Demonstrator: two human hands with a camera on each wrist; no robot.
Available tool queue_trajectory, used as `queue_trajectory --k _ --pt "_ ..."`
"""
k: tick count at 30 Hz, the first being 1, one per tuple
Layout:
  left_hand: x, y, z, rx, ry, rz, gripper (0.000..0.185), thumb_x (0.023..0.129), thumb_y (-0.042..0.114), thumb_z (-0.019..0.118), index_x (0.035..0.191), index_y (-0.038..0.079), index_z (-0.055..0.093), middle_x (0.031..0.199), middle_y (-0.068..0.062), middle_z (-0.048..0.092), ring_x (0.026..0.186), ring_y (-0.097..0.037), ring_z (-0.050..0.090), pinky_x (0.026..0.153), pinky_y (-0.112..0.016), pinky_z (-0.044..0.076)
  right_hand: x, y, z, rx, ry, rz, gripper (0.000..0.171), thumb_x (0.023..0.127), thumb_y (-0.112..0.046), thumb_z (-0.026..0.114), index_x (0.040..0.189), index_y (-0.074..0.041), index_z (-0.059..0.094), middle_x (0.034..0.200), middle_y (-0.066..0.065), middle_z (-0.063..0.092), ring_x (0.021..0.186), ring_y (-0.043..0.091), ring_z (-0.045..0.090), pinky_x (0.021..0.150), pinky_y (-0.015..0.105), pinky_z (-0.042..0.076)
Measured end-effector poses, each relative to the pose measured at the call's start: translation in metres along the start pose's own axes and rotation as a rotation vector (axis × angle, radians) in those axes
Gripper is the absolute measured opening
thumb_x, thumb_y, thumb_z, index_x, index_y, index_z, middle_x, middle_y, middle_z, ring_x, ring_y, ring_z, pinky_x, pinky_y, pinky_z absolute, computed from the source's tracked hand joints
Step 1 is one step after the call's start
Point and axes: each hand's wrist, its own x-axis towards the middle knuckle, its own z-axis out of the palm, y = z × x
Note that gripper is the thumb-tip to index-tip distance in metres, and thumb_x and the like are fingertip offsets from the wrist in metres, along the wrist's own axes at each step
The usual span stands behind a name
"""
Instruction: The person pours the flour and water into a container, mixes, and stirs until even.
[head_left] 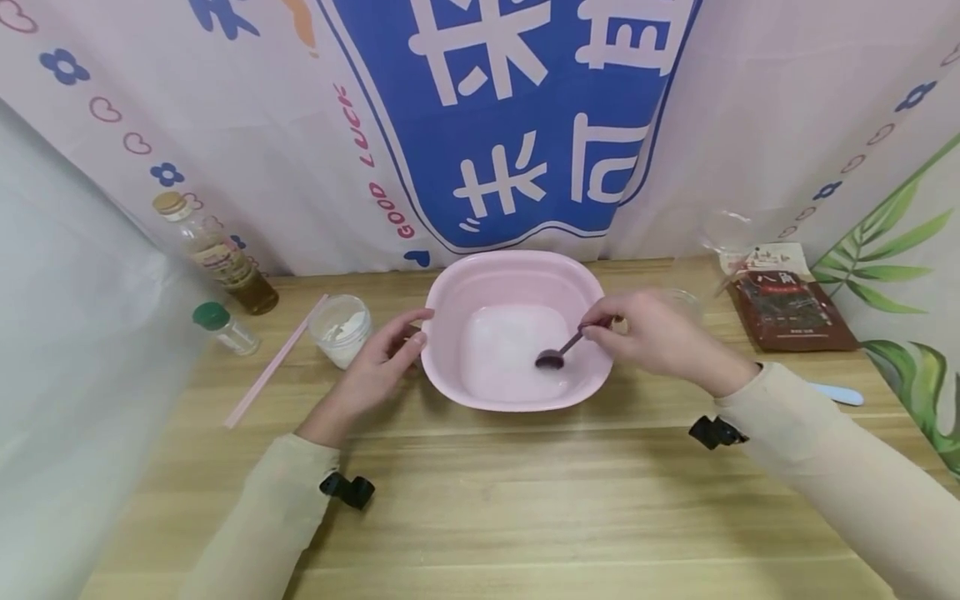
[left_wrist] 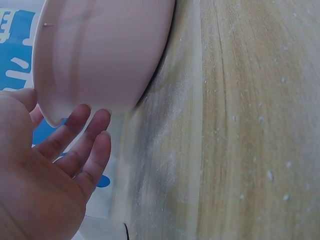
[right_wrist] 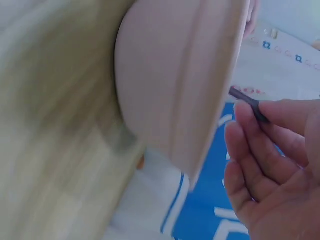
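A pink plastic basin (head_left: 517,400) stands on the table, its floor covered with something whitish; I cannot tell whether it is liquid or powder. My left hand (head_left: 378,354) touches the basin's left rim with thumb and index fingertips. In the left wrist view the other fingers (left_wrist: 92,155) of that hand lie loosely bent beside the basin wall (left_wrist: 110,55). Between thumb and fingers my right hand (head_left: 648,333) pinches the handle of a dark spoon (head_left: 551,358), whose bowl hangs tilted inside the basin's right part. From the right wrist only a stub of the spoon handle (right_wrist: 252,105) shows.
Left of the basin are a jar of white stuff (head_left: 341,329), a pink stick (head_left: 276,362), a green-capped shaker (head_left: 225,327) and an oil bottle (head_left: 225,258). On the right lie a brown spice packet (head_left: 795,308) and a light blue handle (head_left: 837,393). A printed curtain (head_left: 300,167) hangs behind.
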Motion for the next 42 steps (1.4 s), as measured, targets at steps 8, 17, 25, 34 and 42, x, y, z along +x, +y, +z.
queue_trajectory --k 8,17,25,34,42 --pt "0.001 0.0 0.002 -0.018 -0.012 0.007 0.045 0.115 0.022 0.052 0.159 0.014 0.05 0.127 -0.022 0.07 0.099 -0.02 0.067 0.089 -0.044 0.064 0.011 -0.006 0.031 0.048 0.052 0.033 0.006 0.099 -0.013 0.078 0.097 -0.009 0.081 0.09 0.002 0.08 0.082 0.016 0.068 0.073 0.029 0.055" --pt "0.003 0.001 0.002 -0.023 -0.02 0.004 0.045 0.115 0.023 0.052 0.16 0.014 0.049 0.127 -0.023 0.07 0.101 -0.024 0.067 0.09 -0.044 0.064 0.013 0.004 0.024 -0.175 0.186 -0.02 0.005 0.096 -0.007 0.077 0.094 -0.003 0.08 0.087 0.01 0.078 0.083 0.027 0.067 0.082 0.043 0.053" --pt "0.002 0.001 0.001 -0.03 -0.022 -0.012 0.046 0.116 0.024 0.052 0.161 0.015 0.048 0.129 -0.022 0.07 0.103 -0.024 0.067 0.092 -0.046 0.063 0.007 0.003 0.024 -0.052 0.05 -0.11 0.004 0.097 -0.015 0.08 0.094 -0.012 0.081 0.093 -0.001 0.078 0.107 0.027 0.061 0.097 0.048 0.033" --pt "0.003 0.0 0.001 -0.037 -0.023 -0.008 0.046 0.115 0.022 0.052 0.16 0.014 0.049 0.128 -0.022 0.07 0.101 -0.024 0.067 0.091 -0.046 0.064 0.021 0.0 0.033 -0.196 0.184 -0.032 0.008 0.097 -0.015 0.079 0.096 -0.007 0.081 0.094 0.007 0.08 0.1 0.032 0.062 0.091 0.051 0.039" --pt "0.002 -0.001 -0.001 -0.044 -0.008 -0.007 0.045 0.115 0.019 0.053 0.159 0.011 0.05 0.126 -0.025 0.07 0.096 -0.02 0.067 0.086 -0.039 0.063 0.007 0.011 0.013 -0.117 0.068 -0.094 0.003 0.095 -0.011 0.08 0.094 -0.008 0.08 0.09 0.002 0.077 0.099 0.027 0.055 0.092 0.046 0.037"
